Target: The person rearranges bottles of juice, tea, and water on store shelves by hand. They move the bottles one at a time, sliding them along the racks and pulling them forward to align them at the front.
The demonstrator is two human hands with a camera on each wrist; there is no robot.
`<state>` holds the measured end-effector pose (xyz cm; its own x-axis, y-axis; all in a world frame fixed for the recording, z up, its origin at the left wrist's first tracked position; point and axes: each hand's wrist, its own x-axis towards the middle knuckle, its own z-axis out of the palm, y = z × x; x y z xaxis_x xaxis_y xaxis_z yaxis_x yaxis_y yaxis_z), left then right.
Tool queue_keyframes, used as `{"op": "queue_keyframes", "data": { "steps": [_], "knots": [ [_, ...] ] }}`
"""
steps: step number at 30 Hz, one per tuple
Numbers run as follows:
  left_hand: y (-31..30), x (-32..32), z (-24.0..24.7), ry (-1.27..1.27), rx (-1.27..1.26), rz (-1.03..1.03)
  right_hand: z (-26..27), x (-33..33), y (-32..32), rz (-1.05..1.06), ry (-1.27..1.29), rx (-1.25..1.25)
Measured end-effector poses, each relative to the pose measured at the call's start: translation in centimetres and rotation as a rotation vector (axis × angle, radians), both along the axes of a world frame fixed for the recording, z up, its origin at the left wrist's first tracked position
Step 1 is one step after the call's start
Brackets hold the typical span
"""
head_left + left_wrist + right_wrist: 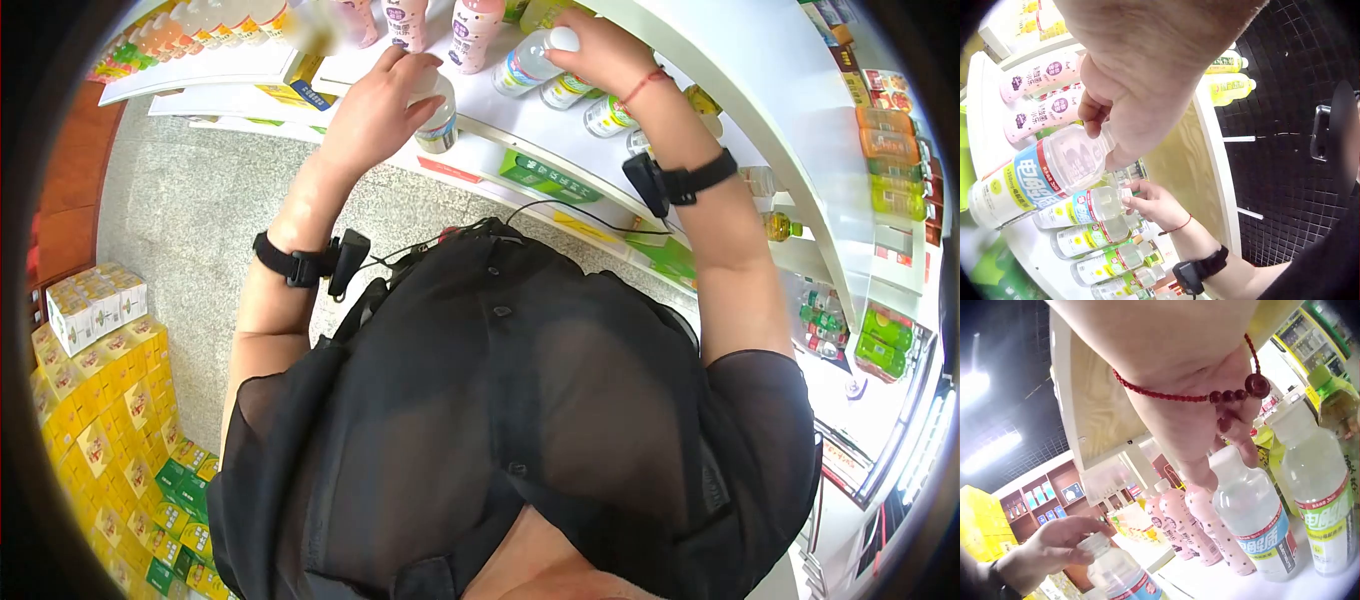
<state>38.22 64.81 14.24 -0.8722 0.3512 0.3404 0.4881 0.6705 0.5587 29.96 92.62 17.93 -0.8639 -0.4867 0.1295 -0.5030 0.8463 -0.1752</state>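
My left hand (370, 115) grips a clear drink bottle (437, 125) by its neck, in front of the shelf's edge. In the left wrist view this bottle (1029, 178) has a blue, red and yellow label and leans over. My right hand (605, 55) pinches the white cap of a second blue-labelled bottle (522, 65) between thumb and fingers. That bottle (1260, 525) stands on the white shelf in the right wrist view, beside a green-labelled bottle (1329, 519). Pink bottles (475, 35) stand between the two hands, farther back.
More green-labelled bottles (605, 117) line the white shelf (515, 115) to the right. Other drinks (185, 35) fill the shelf at far left. Stacked yellow cartons (105, 430) stand on the floor at left. A thin black cable (560, 205) hangs before the lower shelves.
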Motion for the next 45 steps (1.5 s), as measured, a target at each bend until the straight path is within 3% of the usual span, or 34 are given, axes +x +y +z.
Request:
{"op": "queue_keyframes", "data": {
  "steps": [2,4,5,7,13,20,23,28,35,39,41,42,45],
  "knots": [
    [1.2,-0.7,0.2,0.019,-0.002,-0.007,0.4,1.2,1.7,-0.006,0.001,0.017],
    [2.4,-1.8,0.2,0.074,-0.036,-0.028,0.5,2.9,3.9,0.136,0.121,-0.215],
    [3.0,-2.5,-0.1,0.103,-0.037,-0.048,0.9,3.9,4.7,0.135,0.122,-0.217],
    [4.4,-3.5,-0.2,0.110,-0.045,-0.065,2.2,6.3,6.0,-0.051,-0.120,-0.296],
    [8.8,-6.3,-1.0,0.202,-0.084,-0.092,4.5,11.7,9.8,-0.235,-0.218,-0.067],
    [12.4,-8.9,-1.7,0.041,-0.097,-0.074,2.5,14.7,15.3,-0.295,-0.175,-0.112],
    [13.2,-10.3,-2.4,0.087,-0.333,-0.052,2.3,15.6,16.8,-0.301,-0.151,-0.124],
    [14.2,-11.5,-3.1,0.181,-0.212,-0.056,2.2,16.7,18.6,-0.356,-0.214,-0.113],
    [15.0,-10.5,-0.9,0.083,-0.361,0.093,1.6,17.7,20.4,-0.336,-0.216,-0.175],
    [16.0,-7.4,2.2,0.102,-0.320,0.050,1.4,18.1,21.4,-0.334,-0.221,-0.210],
    [17.1,-6.2,3.2,0.331,-0.359,-0.007,1.4,18.3,21.7,-0.330,-0.221,-0.205],
    [17.8,-6.1,3.5,0.331,-0.359,-0.004,1.4,18.4,21.8,-0.327,-0.225,-0.205],
    [19.5,-6.2,3.5,0.164,-0.478,0.048,1.3,18.6,22.2,-0.310,-0.226,-0.210]
  ]
}}
